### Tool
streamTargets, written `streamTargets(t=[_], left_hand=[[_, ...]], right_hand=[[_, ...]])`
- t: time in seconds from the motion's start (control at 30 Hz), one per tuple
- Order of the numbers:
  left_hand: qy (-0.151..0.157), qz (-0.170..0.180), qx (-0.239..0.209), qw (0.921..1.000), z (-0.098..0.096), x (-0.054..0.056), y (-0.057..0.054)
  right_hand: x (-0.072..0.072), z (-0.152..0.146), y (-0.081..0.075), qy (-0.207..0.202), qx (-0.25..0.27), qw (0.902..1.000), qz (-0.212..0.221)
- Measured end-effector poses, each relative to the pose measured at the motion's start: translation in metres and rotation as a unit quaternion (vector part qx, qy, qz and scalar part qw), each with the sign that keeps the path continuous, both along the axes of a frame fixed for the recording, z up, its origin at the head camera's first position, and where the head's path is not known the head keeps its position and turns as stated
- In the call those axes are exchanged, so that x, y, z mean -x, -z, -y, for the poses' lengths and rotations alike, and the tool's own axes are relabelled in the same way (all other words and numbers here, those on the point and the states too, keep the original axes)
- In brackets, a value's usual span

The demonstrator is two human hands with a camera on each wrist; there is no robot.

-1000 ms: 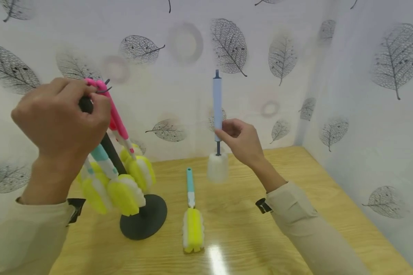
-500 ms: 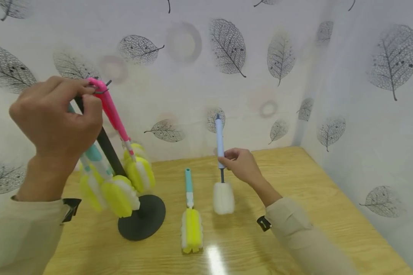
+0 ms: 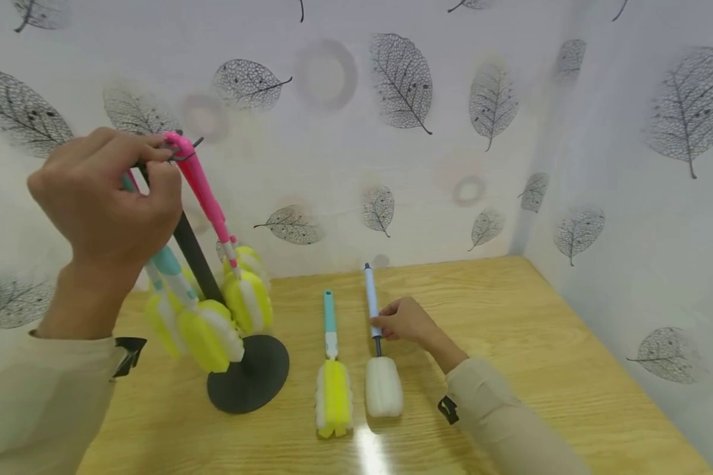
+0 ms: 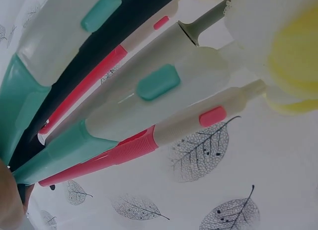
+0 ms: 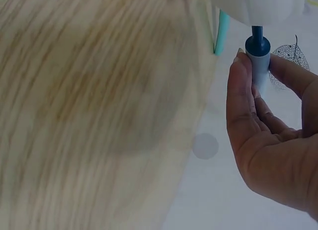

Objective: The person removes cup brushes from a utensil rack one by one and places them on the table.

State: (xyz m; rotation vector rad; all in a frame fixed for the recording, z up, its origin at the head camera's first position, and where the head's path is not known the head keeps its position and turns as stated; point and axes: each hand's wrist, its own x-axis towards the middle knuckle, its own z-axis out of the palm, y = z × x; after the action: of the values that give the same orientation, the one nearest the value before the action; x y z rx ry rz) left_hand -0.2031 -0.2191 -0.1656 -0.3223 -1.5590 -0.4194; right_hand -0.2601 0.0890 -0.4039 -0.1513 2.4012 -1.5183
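My right hand [image 3: 407,321] pinches the pale blue handle of a bottle brush [image 3: 383,388] with a white sponge head, low over or on the table. In the right wrist view, thumb and fingers close round that handle [image 5: 260,66] just below its dark collar. My left hand [image 3: 109,191] grips the top of a black stand [image 3: 197,254], whose hooks are partly hidden by the fingers. Several sponge brushes hang from it: a pink-handled one [image 3: 204,191] and a teal-and-white one [image 3: 175,270] show clearly. The left wrist view shows their handles [image 4: 134,111] close up.
A teal-handled brush [image 3: 334,396] with a yellow and white sponge lies on the wooden table [image 3: 487,316], left of the white brush. The stand's round black base [image 3: 255,382] sits at its left. A leaf-patterned wall [image 3: 333,152] rises behind and at the right.
My right hand has lowered the white sponge brush from in front of the wall down to the table, beside the teal-handled brush. My left hand stays at the stand's top; the hanging brushes swing slightly.
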Motion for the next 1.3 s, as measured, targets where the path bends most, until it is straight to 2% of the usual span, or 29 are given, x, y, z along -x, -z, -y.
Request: streamTargets(t=[0.23,0.4,0.57,0.9,1.13,1.3], left_hand=[[-0.015,0.005,0.003,0.9999,0.000,0.001,0.001],[-0.014,0.015,-0.004,0.9998,-0.001,0.001,0.001],[-0.002,0.036,-0.003,0.9993,0.000,-0.002,0.002],[0.028,0.062,-0.005,0.9976,-0.003,-0.005,-0.001],[0.010,0.075,0.004,0.9971,-0.003,-0.007,-0.001],[-0.024,0.081,0.010,0.9964,-0.004,-0.008,-0.002]], right_hand=[[0.000,0.008,0.010,-0.015,-0.024,0.9994,0.019],[-0.001,0.015,0.013,-0.024,-0.029,0.9987,0.036],[-0.002,0.018,0.017,-0.036,-0.040,0.9974,0.048],[-0.001,0.015,0.025,-0.045,-0.058,0.9964,0.043],[-0.005,0.016,0.023,-0.050,-0.052,0.9970,0.028],[-0.006,0.017,0.022,-0.051,-0.047,0.9971,0.031]])
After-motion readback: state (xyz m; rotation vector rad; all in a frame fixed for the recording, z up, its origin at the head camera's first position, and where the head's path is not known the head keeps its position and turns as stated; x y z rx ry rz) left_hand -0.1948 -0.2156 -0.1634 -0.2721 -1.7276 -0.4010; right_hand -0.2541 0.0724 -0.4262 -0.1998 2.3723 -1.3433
